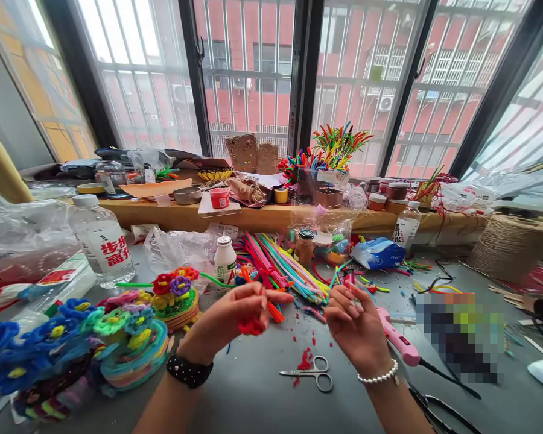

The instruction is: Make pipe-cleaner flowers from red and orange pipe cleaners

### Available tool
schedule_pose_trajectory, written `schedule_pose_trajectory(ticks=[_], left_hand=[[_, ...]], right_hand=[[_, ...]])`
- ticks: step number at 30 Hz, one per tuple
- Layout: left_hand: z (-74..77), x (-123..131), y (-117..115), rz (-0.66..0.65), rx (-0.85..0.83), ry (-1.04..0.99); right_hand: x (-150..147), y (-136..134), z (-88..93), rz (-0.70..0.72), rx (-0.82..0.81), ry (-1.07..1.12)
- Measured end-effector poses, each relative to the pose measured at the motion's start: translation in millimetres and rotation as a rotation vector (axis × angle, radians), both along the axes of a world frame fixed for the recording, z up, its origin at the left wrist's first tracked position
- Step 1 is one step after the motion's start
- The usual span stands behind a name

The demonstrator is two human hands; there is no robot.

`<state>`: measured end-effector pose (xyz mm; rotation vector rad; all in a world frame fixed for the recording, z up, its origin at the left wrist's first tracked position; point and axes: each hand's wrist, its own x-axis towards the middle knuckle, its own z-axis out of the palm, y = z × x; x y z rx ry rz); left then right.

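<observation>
My left hand (235, 314) is raised over the grey table (244, 392), fingers pinched round a red pipe-cleaner piece (253, 325) whose orange-red end sticks out to the right. My right hand (355, 319) hovers just to its right, fingers curled loosely, nothing visible in them. Small silver scissors (314, 374) lie on the table below both hands, beside red fluff scraps (304, 360). A pink glue gun (400, 343) lies right behind my right wrist.
Finished pipe-cleaner flowers (95, 343) pile up at the left. Loose coloured pipe cleaners (280, 265) lie behind the hands, with a small white bottle (225, 259), a water bottle (102, 238) and a twine spool (509, 247). A cluttered wooden shelf (262, 214) runs under the windows.
</observation>
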<state>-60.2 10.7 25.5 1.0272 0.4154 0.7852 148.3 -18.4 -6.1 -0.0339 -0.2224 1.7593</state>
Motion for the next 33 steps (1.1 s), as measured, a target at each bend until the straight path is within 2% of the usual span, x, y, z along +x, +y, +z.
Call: schedule_pose_trajectory(ticks=[2,6,8,10,13,16,19,21,23,25,27,30,33], left_hand=[[-4.9,9,-4,-0.159,0.057,0.092],[-12.8,22,-9,-0.379,0.092,0.321],[-13.2,23,-8,-0.451,0.096,0.444],[-10.3,20,-6,-0.450,0.157,0.544],[-0.9,12,-1,-0.315,0.305,0.598],[7.6,3,2,-0.101,0.265,0.519],[8.9,-4,5,0.204,0.159,0.313],[6.5,-8,9,0.375,0.078,0.149],[4.0,-10,12,0.471,0.025,0.008],[2.9,-12,14,0.498,0.028,-0.042],[2.8,-10,12,0.436,0.083,0.062],[1.7,-3,8,0.171,0.203,0.346],[-2.8,6,5,-0.012,0.244,0.426]], right_hand=[[-8,0,-2.2,0.015,-0.001,-0.009],[-11,0,-4.1,-0.018,-0.045,-0.019],[-4,2,-3.5,-0.055,-0.059,-0.024],[7,6,-2.7,-0.111,-0.057,-0.027],[20,12,-3.0,-0.196,-0.032,-0.052],[18,15,-6.2,-0.258,-0.009,-0.174],[2,13,-11.9,-0.325,-0.011,-0.454],[-11,10,-16.3,-0.343,0.037,-0.746],[-21,7,-20.4,-0.354,0.114,-0.975],[-26,6,-23.3,-0.351,0.203,-1.134],[-29,5,-24.7,-0.344,0.274,-1.238],[-31,3,-24.9,-0.327,0.340,-1.323],[-32,2,-24.6,-0.283,0.402,-1.347]])
